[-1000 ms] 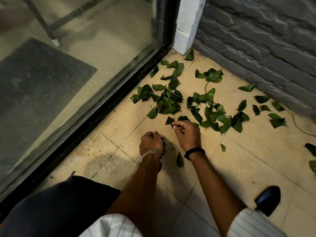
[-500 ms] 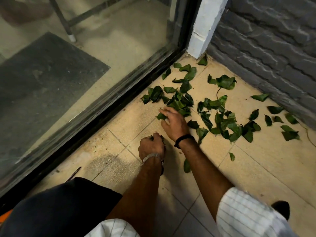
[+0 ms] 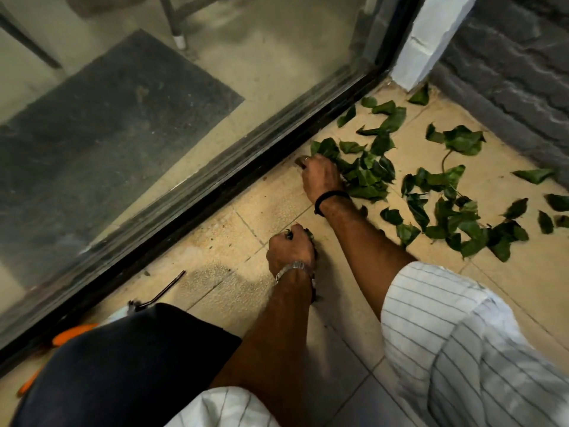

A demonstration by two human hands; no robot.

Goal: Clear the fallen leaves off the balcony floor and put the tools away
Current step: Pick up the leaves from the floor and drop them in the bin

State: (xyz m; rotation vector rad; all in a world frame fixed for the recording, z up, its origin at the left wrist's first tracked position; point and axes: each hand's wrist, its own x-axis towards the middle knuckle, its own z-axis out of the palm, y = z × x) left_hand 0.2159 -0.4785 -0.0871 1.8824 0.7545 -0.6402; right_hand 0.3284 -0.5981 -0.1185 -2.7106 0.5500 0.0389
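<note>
Green fallen leaves lie scattered over the beige tiled balcony floor, thickest beside the glass door track. My right hand reaches far forward to the left edge of a leaf cluster, fingers curled down onto the leaves next to the track. My left hand is fisted low over the tiles and grips a bunch of leaves, whose tips poke out past the knuckles. A tool with orange handles lies by my knee near the track, mostly hidden.
A black sliding-door track and glass pane run diagonally on the left. A white post and grey stone wall close the corner at the right. My dark-trousered knee fills the lower left.
My right hand has moved forward and left, from the near leaves to the cluster beside the door track. My left hand has stayed fisted in place. The view has shifted forward.
</note>
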